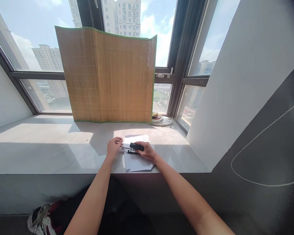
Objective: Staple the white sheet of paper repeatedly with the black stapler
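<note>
A black stapler (136,147) is gripped in my right hand (147,150), low over a sheet of white paper (138,163). Its metal part (125,148) juts out to the left, toward my left hand (114,146). The fingers of that hand are curled together just left of the stapler's end, and whatever they may hold is too small to tell. The paper lies on the pale windowsill (63,156), partly under the stapler and my right hand.
Behind my hands a bamboo mat (112,78) with green edging stands against the window. Stacked plates (160,120) sit by its right lower corner. A beaded cord (245,147) hangs in a loop at the right. The sill's front edge runs just below the paper.
</note>
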`<state>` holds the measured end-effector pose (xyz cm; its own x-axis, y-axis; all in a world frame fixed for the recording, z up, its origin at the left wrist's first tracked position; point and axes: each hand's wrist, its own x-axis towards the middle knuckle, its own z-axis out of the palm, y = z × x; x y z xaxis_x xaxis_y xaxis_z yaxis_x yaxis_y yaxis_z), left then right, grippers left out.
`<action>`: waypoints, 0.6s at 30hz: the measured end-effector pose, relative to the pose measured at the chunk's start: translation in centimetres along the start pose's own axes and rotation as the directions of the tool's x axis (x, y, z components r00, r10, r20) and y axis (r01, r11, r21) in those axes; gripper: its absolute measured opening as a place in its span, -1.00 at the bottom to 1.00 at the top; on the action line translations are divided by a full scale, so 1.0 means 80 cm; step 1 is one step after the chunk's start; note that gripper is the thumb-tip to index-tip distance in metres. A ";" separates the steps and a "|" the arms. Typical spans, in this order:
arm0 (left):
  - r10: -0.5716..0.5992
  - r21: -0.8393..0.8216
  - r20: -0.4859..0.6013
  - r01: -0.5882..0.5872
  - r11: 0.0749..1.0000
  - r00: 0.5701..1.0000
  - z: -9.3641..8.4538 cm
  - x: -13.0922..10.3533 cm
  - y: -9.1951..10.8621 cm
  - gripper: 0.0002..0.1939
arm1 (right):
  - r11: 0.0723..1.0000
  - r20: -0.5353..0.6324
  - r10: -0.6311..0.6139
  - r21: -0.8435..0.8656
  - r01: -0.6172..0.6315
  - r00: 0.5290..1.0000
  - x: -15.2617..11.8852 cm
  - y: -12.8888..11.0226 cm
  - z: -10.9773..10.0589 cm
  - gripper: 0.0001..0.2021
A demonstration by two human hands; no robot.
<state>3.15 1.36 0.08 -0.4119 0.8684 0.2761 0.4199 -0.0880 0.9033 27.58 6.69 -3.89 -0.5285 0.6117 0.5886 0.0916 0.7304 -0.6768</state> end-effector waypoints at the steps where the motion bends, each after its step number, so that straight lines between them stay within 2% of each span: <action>1: 0.015 0.009 0.012 -0.015 1.000 1.000 -0.001 0.001 -0.002 -0.83 | 1.000 -0.018 0.001 -0.009 -0.001 1.000 0.001 0.003 0.000 -0.61; 6: 0.099 0.021 0.080 -0.101 0.995 0.992 0.000 0.003 -0.006 -0.72 | 0.999 -0.010 0.026 -0.037 -0.026 1.000 0.004 0.008 0.000 -0.61; 11: 0.139 -0.009 0.125 -0.139 0.990 0.982 0.000 0.005 -0.005 -0.79 | 0.999 0.012 0.045 -0.018 -0.044 0.999 0.006 0.005 -0.004 -0.63; 15: 0.219 0.081 0.217 -0.241 0.967 0.951 -0.002 0.003 -0.003 -0.84 | 0.999 0.012 0.047 -0.008 -0.046 0.999 0.005 0.004 -0.007 -0.63; 18: 0.237 0.153 0.278 -0.286 0.946 0.931 -0.002 0.003 -0.002 -0.83 | 0.999 0.011 0.035 0.002 -0.036 0.999 0.004 0.006 -0.007 -0.63</action>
<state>2.87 1.47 0.06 -0.0589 0.9233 0.3796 0.6390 -0.2573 0.7249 27.94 7.45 -3.76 -0.5340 0.6340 0.5594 0.1083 0.7075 -0.6984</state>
